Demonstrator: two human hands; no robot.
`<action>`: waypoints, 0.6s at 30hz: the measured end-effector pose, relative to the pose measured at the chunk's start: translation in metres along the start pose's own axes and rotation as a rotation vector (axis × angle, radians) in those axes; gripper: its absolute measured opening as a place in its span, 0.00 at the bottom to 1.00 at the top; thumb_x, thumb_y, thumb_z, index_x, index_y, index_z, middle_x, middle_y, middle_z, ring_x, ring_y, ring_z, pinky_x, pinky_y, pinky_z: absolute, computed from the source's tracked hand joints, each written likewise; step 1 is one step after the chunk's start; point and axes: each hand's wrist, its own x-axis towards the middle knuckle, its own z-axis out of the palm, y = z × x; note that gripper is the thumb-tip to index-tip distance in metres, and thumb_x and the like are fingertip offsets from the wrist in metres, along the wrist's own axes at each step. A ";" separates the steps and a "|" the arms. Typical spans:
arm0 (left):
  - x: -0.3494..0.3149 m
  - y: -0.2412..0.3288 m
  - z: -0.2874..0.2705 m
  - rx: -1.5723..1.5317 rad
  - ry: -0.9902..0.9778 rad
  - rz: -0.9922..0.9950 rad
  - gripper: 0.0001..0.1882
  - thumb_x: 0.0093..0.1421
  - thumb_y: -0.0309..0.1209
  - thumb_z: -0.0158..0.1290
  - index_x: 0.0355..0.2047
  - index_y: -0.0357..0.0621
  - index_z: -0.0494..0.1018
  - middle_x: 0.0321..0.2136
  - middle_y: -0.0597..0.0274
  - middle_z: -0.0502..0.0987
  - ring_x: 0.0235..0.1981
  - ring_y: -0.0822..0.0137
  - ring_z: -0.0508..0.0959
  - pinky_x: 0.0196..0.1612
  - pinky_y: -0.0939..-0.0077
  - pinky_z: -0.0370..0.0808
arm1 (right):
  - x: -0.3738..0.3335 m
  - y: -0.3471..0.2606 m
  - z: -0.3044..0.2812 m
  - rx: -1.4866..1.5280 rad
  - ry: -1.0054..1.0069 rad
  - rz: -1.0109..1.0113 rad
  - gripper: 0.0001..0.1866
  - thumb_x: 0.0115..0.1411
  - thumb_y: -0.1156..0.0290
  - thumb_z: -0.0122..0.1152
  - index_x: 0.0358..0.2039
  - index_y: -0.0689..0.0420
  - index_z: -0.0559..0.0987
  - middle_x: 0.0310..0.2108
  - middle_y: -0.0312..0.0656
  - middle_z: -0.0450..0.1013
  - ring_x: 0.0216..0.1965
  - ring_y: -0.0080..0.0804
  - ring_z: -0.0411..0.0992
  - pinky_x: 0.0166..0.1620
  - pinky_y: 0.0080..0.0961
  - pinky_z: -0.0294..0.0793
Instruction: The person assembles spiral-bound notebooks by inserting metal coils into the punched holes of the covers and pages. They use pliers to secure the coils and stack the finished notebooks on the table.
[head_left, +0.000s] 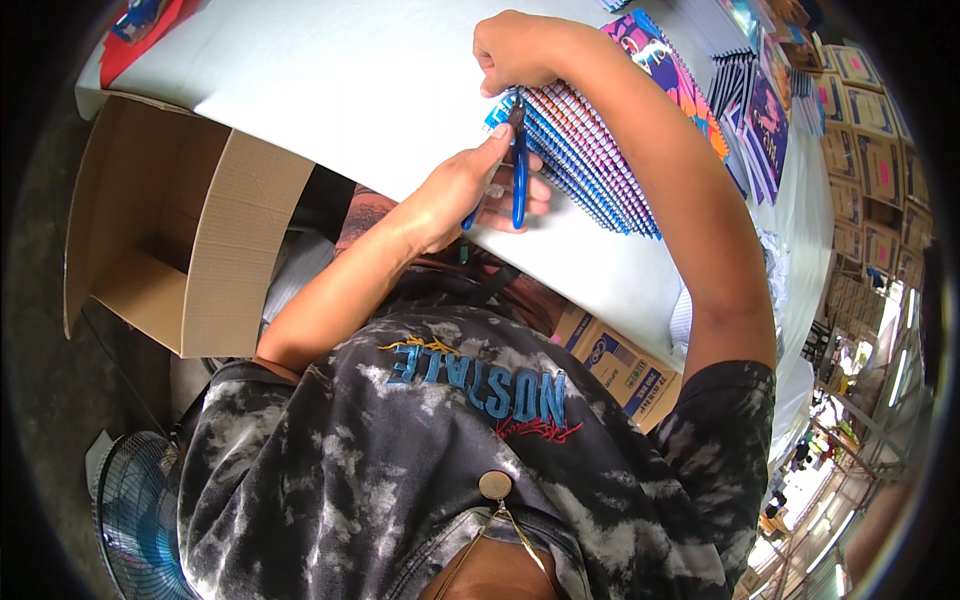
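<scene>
My left hand (465, 190) is wrapped round a pair of cutting pliers (520, 175) with blue handles, and some of its fingers show behind them. The pliers' jaws point away from me and meet the near left corner of a fanned row of spiral-bound notebooks (590, 165). Coils of blue, white and purple run along the notebooks' edges. Just beyond the jaws, my right hand (520, 50) is closed, its fingers curled down at the notebooks' far left end. What those fingers grip is hidden. My right forearm passes over the notebooks and covers part of their colourful covers.
The white table (330, 90) carries more stacked notebooks (755, 120) at the right and a red item (150, 40) at the far left. An open cardboard box (240, 200) stands left of the table, a fan (145, 510) below it. Another carton (625, 365) sits under the near edge.
</scene>
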 end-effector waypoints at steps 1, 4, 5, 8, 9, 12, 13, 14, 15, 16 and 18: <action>0.005 0.001 -0.003 0.053 -0.016 -0.003 0.30 0.65 0.53 0.29 0.46 0.38 0.66 0.31 0.54 0.74 0.35 0.60 0.77 0.36 0.70 0.74 | 0.001 0.000 -0.001 -0.010 -0.016 -0.003 0.18 0.47 0.65 0.66 0.35 0.64 0.78 0.34 0.52 0.76 0.34 0.42 0.76 0.37 0.34 0.75; 0.008 0.007 -0.003 0.067 0.011 -0.019 0.30 0.65 0.53 0.29 0.44 0.37 0.66 0.30 0.55 0.74 0.34 0.61 0.77 0.35 0.70 0.74 | -0.005 -0.001 -0.006 0.022 -0.016 0.018 0.19 0.46 0.65 0.67 0.36 0.65 0.78 0.34 0.53 0.75 0.34 0.43 0.76 0.37 0.33 0.75; 0.008 0.007 -0.010 0.061 -0.028 -0.037 0.31 0.65 0.53 0.28 0.44 0.37 0.66 0.30 0.55 0.74 0.34 0.60 0.77 0.36 0.69 0.75 | -0.006 0.000 -0.006 0.037 0.018 0.018 0.19 0.46 0.64 0.67 0.34 0.66 0.78 0.32 0.52 0.76 0.33 0.43 0.76 0.37 0.33 0.75; 0.003 0.002 -0.010 0.100 0.009 -0.013 0.31 0.65 0.53 0.28 0.45 0.38 0.66 0.31 0.54 0.74 0.35 0.60 0.77 0.37 0.69 0.75 | -0.004 0.006 -0.001 0.060 0.069 0.002 0.19 0.45 0.62 0.67 0.29 0.67 0.79 0.29 0.54 0.75 0.30 0.44 0.75 0.36 0.33 0.74; 0.001 0.003 -0.007 0.089 -0.008 -0.016 0.31 0.65 0.54 0.28 0.45 0.38 0.66 0.32 0.53 0.74 0.36 0.60 0.77 0.37 0.69 0.75 | 0.000 0.009 0.000 0.052 0.055 -0.013 0.17 0.43 0.63 0.67 0.27 0.67 0.79 0.28 0.55 0.75 0.31 0.46 0.75 0.36 0.33 0.74; -0.001 0.008 0.001 0.070 -0.036 -0.003 0.31 0.65 0.54 0.27 0.46 0.38 0.65 0.35 0.51 0.75 0.37 0.60 0.77 0.38 0.70 0.75 | 0.002 0.009 -0.001 0.038 0.033 -0.023 0.17 0.42 0.64 0.68 0.26 0.66 0.79 0.29 0.56 0.75 0.32 0.47 0.74 0.38 0.34 0.74; 0.003 0.009 0.000 0.076 -0.037 0.013 0.31 0.65 0.54 0.27 0.46 0.38 0.65 0.35 0.51 0.75 0.37 0.60 0.77 0.38 0.70 0.74 | 0.002 0.008 -0.002 0.036 0.029 -0.019 0.18 0.42 0.63 0.68 0.27 0.66 0.79 0.29 0.56 0.75 0.33 0.47 0.74 0.39 0.33 0.74; 0.007 0.009 0.000 0.080 -0.041 0.029 0.31 0.65 0.54 0.27 0.46 0.38 0.65 0.36 0.50 0.75 0.38 0.60 0.77 0.38 0.71 0.74 | 0.002 0.009 -0.002 0.041 0.031 -0.012 0.18 0.42 0.63 0.68 0.27 0.66 0.79 0.29 0.56 0.75 0.33 0.47 0.74 0.39 0.34 0.74; 0.008 0.010 0.000 0.083 -0.024 0.046 0.31 0.65 0.54 0.28 0.45 0.38 0.65 0.33 0.52 0.75 0.35 0.61 0.78 0.36 0.71 0.75 | 0.003 0.010 -0.001 0.047 0.033 -0.005 0.18 0.42 0.63 0.68 0.27 0.66 0.79 0.29 0.56 0.75 0.33 0.47 0.74 0.38 0.34 0.74; 0.008 0.009 -0.001 0.084 -0.023 0.034 0.31 0.65 0.54 0.28 0.44 0.38 0.65 0.32 0.53 0.74 0.33 0.61 0.77 0.35 0.71 0.75 | 0.004 0.011 0.000 0.053 0.035 0.003 0.18 0.42 0.63 0.68 0.26 0.66 0.79 0.28 0.55 0.75 0.32 0.47 0.75 0.38 0.34 0.74; 0.006 0.008 -0.005 0.091 -0.019 0.010 0.30 0.65 0.54 0.28 0.43 0.38 0.66 0.29 0.55 0.74 0.31 0.62 0.77 0.33 0.72 0.76 | 0.008 0.014 0.003 0.045 0.060 -0.013 0.18 0.41 0.62 0.68 0.27 0.66 0.79 0.28 0.55 0.75 0.32 0.47 0.75 0.38 0.34 0.74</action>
